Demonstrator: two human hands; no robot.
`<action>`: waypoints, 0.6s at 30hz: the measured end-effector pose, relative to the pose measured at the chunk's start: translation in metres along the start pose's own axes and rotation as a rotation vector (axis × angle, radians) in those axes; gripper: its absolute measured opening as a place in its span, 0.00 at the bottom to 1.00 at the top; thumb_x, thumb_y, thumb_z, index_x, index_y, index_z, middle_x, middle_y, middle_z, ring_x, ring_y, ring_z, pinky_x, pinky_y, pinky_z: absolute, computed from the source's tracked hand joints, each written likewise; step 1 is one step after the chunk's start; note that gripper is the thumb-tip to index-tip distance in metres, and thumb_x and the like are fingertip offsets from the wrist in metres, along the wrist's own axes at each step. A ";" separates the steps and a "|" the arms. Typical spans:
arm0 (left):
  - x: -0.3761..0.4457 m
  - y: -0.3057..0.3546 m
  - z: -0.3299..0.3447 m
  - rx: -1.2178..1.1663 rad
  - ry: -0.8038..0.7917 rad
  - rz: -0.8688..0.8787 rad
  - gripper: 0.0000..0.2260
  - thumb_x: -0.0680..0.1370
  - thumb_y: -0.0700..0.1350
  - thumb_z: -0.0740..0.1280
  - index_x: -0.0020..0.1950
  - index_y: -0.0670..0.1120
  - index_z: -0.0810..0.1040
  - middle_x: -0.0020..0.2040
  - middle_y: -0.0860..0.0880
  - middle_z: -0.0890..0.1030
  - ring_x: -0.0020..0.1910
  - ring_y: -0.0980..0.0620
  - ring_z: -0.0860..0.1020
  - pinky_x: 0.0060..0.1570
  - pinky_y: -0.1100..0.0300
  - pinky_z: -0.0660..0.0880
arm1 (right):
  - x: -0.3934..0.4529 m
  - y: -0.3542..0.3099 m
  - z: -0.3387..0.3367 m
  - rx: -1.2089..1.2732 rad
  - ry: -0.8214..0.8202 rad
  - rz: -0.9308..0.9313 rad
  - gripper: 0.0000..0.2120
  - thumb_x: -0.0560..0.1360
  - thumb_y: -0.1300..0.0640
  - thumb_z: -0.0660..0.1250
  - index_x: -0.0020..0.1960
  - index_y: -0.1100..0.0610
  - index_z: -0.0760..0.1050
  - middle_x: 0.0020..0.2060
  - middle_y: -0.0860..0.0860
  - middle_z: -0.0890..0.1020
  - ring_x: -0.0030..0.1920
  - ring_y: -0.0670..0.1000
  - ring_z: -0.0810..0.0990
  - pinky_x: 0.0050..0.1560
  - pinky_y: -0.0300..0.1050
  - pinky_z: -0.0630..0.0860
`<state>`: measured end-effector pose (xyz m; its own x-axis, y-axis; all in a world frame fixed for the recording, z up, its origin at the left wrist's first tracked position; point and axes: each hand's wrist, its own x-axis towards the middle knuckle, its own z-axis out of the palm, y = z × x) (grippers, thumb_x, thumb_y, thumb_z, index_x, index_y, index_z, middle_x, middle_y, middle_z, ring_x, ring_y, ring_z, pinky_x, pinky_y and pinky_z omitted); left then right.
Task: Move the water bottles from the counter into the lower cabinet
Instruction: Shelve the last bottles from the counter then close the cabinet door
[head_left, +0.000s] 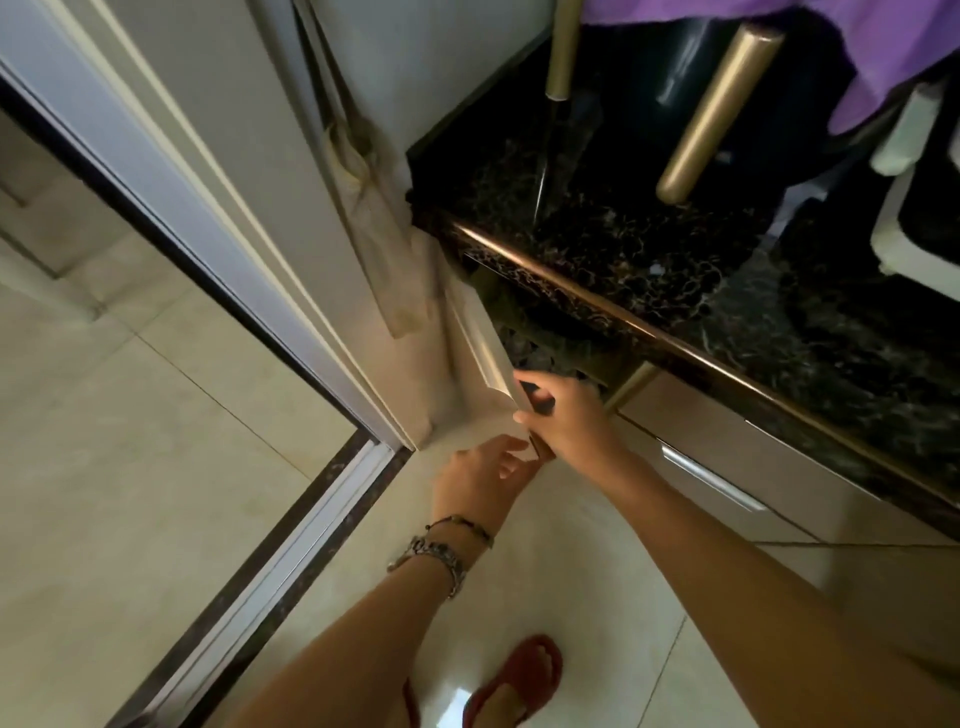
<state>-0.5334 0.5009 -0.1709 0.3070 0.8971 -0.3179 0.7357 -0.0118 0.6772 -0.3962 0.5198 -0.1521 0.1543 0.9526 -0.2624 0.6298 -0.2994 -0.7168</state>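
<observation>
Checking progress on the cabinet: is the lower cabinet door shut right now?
No, the lower cabinet door stands swung open, with the right hand gripping its edge and the dark interior showing behind it.

left hand (480, 475): fingers spread, arm extended | right hand (563, 418): fingers curled, arm outstretched

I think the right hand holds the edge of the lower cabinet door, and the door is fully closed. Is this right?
Not quite. The right hand does hold the edge of the lower cabinet door, but the door is swung open, not closed: the head view shows the dark cabinet inside behind it.
</observation>
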 end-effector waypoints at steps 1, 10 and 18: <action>0.000 -0.001 0.002 0.016 -0.022 0.003 0.12 0.75 0.55 0.67 0.56 0.54 0.78 0.46 0.57 0.83 0.44 0.60 0.79 0.49 0.62 0.75 | 0.000 0.003 -0.004 -0.007 -0.013 -0.009 0.26 0.73 0.59 0.71 0.69 0.55 0.71 0.59 0.56 0.80 0.60 0.54 0.78 0.57 0.42 0.73; 0.011 -0.030 -0.021 0.247 -0.088 0.090 0.09 0.76 0.51 0.64 0.56 0.54 0.77 0.54 0.55 0.79 0.52 0.55 0.77 0.52 0.58 0.75 | 0.000 0.011 -0.002 -0.125 0.009 -0.029 0.23 0.77 0.58 0.66 0.71 0.55 0.68 0.62 0.54 0.78 0.63 0.52 0.76 0.60 0.43 0.73; 0.062 -0.026 -0.067 0.466 0.038 0.580 0.13 0.71 0.39 0.70 0.55 0.46 0.77 0.52 0.44 0.80 0.50 0.42 0.78 0.49 0.51 0.75 | -0.029 -0.009 0.018 -0.466 0.437 -0.161 0.12 0.68 0.65 0.73 0.51 0.58 0.80 0.45 0.56 0.81 0.47 0.58 0.81 0.43 0.50 0.81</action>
<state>-0.5736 0.5860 -0.1639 0.7092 0.7042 0.0339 0.6441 -0.6667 0.3750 -0.4197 0.4940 -0.1495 0.2635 0.9474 0.1816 0.9193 -0.1896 -0.3450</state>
